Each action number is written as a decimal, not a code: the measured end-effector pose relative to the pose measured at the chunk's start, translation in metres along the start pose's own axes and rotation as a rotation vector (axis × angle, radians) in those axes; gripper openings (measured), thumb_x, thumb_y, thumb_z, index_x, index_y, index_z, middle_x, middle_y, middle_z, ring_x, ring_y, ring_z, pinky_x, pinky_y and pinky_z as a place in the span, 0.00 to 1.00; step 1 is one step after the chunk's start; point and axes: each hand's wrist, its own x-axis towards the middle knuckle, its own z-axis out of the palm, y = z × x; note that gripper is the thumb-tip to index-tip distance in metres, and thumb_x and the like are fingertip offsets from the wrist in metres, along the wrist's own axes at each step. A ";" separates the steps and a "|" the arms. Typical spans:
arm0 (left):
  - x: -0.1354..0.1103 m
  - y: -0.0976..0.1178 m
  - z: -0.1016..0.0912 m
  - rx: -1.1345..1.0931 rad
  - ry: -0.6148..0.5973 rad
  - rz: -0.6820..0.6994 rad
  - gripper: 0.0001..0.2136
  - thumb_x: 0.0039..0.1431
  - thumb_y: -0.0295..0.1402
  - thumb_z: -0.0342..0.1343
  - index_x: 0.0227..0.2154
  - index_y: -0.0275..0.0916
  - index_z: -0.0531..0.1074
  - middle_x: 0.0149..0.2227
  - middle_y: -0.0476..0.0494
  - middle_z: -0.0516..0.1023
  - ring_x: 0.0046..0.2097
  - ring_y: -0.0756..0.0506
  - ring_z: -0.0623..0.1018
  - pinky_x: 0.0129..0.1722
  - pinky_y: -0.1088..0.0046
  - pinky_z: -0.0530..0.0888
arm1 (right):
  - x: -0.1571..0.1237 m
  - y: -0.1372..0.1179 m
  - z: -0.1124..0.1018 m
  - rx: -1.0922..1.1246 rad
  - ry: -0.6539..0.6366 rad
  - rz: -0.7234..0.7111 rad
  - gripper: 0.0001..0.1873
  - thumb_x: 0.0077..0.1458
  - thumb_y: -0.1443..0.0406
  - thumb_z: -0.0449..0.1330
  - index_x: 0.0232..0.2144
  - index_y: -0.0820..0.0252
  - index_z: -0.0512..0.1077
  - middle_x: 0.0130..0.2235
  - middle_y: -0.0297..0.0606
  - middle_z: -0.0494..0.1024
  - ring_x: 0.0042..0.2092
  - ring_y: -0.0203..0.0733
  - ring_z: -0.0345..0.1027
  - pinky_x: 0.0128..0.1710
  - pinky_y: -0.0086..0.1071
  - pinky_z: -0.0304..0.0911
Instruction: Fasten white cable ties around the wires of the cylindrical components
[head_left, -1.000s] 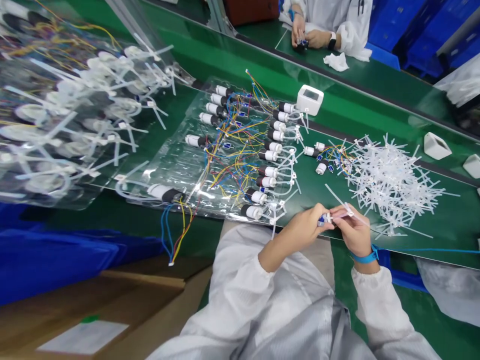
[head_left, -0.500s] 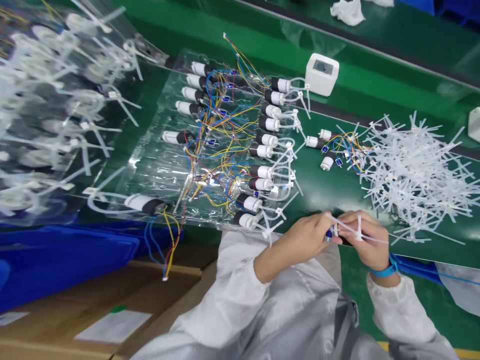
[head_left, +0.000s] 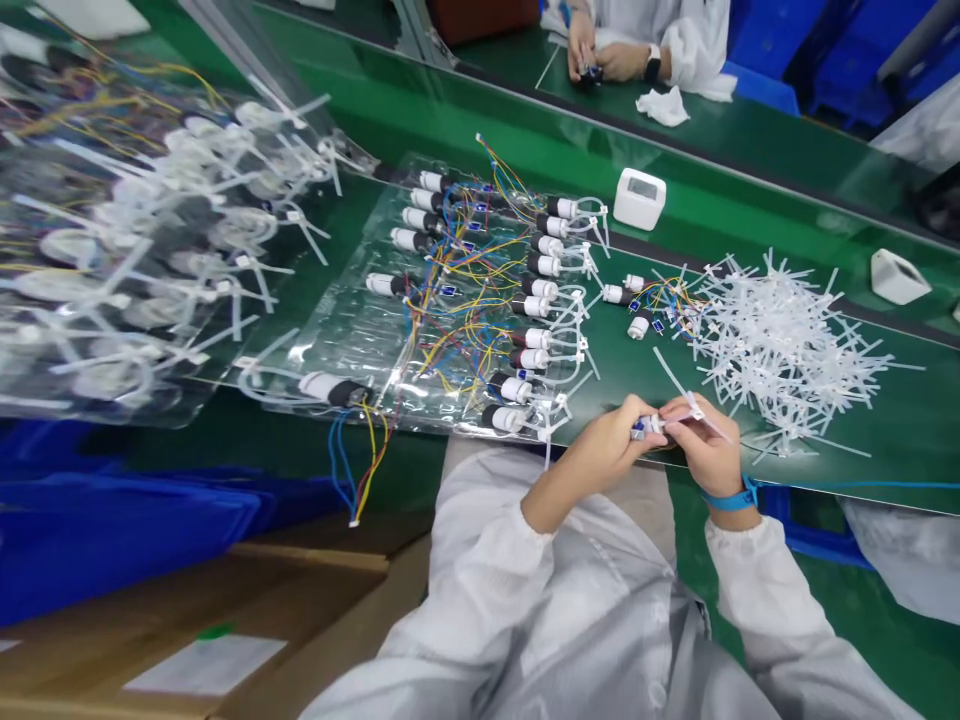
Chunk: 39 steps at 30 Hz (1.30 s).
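Note:
At the bench's near edge, my left hand (head_left: 609, 440) is closed around a small wired pump (head_left: 648, 427), white with a blue part showing. My right hand (head_left: 706, 452), wearing a blue wrist strap (head_left: 731, 499), pinches a thin translucent tube with a white tee connector (head_left: 697, 410). One tube end points up and away from the fingers. Both hands' fingertips meet at the pump's white end; whether the tube is pushed onto it I cannot tell. A big heap of tube pieces (head_left: 787, 350) lies beyond my right hand, and several loose pumps (head_left: 637, 326) with coloured wires lie left of it.
Clear plastic trays (head_left: 330, 340) hold rows of pumps with tubes on my left, with a fuller stack (head_left: 150, 260) farther left. A white box-shaped device (head_left: 640, 199) stands behind. Across the bench are a co-worker's hands (head_left: 600, 60). Cardboard boxes (head_left: 300, 600) stand below left.
The camera view has shifted, bringing the co-worker's hands into sight. My right hand has turned the tube, so its free end now points up and away. Both hands stay together at the pump.

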 end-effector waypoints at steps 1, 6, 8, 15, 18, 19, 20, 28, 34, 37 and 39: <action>0.000 0.000 0.001 0.012 0.007 0.003 0.15 0.75 0.48 0.57 0.50 0.41 0.70 0.48 0.39 0.84 0.48 0.37 0.84 0.47 0.64 0.77 | 0.000 -0.001 0.000 0.006 -0.005 0.000 0.03 0.65 0.61 0.72 0.38 0.51 0.86 0.41 0.40 0.85 0.45 0.51 0.78 0.48 0.45 0.74; -0.001 -0.001 0.003 0.061 0.019 -0.007 0.14 0.75 0.47 0.58 0.50 0.42 0.71 0.47 0.40 0.84 0.47 0.38 0.84 0.48 0.64 0.78 | -0.001 -0.004 0.001 0.024 -0.028 0.010 0.04 0.66 0.61 0.72 0.37 0.52 0.84 0.42 0.42 0.84 0.45 0.52 0.78 0.46 0.44 0.75; -0.002 -0.001 0.003 0.060 0.025 -0.011 0.15 0.75 0.47 0.58 0.51 0.42 0.71 0.47 0.41 0.84 0.47 0.39 0.85 0.47 0.65 0.78 | -0.001 -0.005 0.001 0.029 -0.033 0.010 0.04 0.66 0.60 0.72 0.38 0.52 0.84 0.42 0.42 0.84 0.46 0.52 0.78 0.46 0.44 0.75; -0.004 -0.008 0.009 0.112 0.093 0.150 0.23 0.77 0.56 0.51 0.54 0.39 0.71 0.50 0.35 0.83 0.50 0.37 0.85 0.49 0.61 0.80 | 0.001 -0.003 -0.001 0.028 -0.044 -0.027 0.02 0.67 0.63 0.71 0.40 0.51 0.85 0.42 0.42 0.85 0.46 0.52 0.79 0.48 0.46 0.75; -0.005 -0.015 0.012 0.186 0.139 0.234 0.24 0.78 0.55 0.49 0.56 0.38 0.70 0.51 0.33 0.83 0.50 0.37 0.86 0.50 0.60 0.81 | 0.001 -0.004 -0.002 -0.009 -0.061 -0.013 0.03 0.68 0.64 0.70 0.40 0.50 0.85 0.43 0.41 0.86 0.47 0.51 0.80 0.49 0.46 0.76; -0.005 -0.017 0.012 0.206 0.152 0.253 0.23 0.79 0.54 0.49 0.56 0.38 0.70 0.51 0.33 0.83 0.50 0.37 0.86 0.50 0.60 0.81 | 0.001 -0.005 -0.003 -0.022 -0.066 -0.005 0.03 0.68 0.64 0.70 0.41 0.50 0.85 0.44 0.41 0.86 0.47 0.51 0.80 0.49 0.45 0.76; -0.006 -0.019 0.012 0.219 0.157 0.267 0.21 0.79 0.52 0.49 0.56 0.38 0.70 0.51 0.33 0.83 0.50 0.37 0.86 0.49 0.61 0.81 | 0.001 -0.006 -0.003 -0.034 -0.073 0.002 0.03 0.68 0.65 0.70 0.41 0.50 0.86 0.44 0.41 0.86 0.47 0.51 0.80 0.49 0.45 0.76; -0.007 -0.016 0.004 0.153 0.058 0.247 0.15 0.81 0.46 0.50 0.53 0.40 0.71 0.47 0.36 0.82 0.46 0.40 0.85 0.45 0.64 0.81 | 0.001 -0.007 -0.011 -0.047 -0.185 0.001 0.07 0.69 0.63 0.68 0.46 0.48 0.87 0.44 0.43 0.88 0.46 0.54 0.83 0.47 0.48 0.79; -0.008 -0.010 -0.005 0.150 -0.035 0.161 0.18 0.80 0.51 0.49 0.52 0.40 0.69 0.46 0.36 0.81 0.43 0.40 0.85 0.45 0.63 0.80 | -0.003 -0.001 -0.012 0.002 -0.216 0.045 0.09 0.68 0.63 0.69 0.47 0.45 0.87 0.46 0.43 0.87 0.47 0.56 0.83 0.48 0.49 0.80; -0.009 -0.010 -0.006 0.115 -0.058 0.124 0.19 0.79 0.51 0.49 0.53 0.40 0.69 0.47 0.36 0.82 0.43 0.39 0.84 0.46 0.63 0.79 | -0.001 -0.002 -0.010 0.022 -0.210 0.040 0.08 0.68 0.63 0.70 0.46 0.45 0.88 0.45 0.42 0.87 0.47 0.54 0.83 0.48 0.47 0.79; -0.008 -0.010 -0.006 0.086 -0.054 0.088 0.19 0.79 0.52 0.50 0.53 0.40 0.70 0.47 0.36 0.82 0.44 0.39 0.84 0.47 0.63 0.78 | 0.002 -0.003 -0.009 0.015 -0.210 0.028 0.07 0.68 0.62 0.70 0.45 0.46 0.88 0.44 0.42 0.87 0.46 0.53 0.82 0.47 0.45 0.79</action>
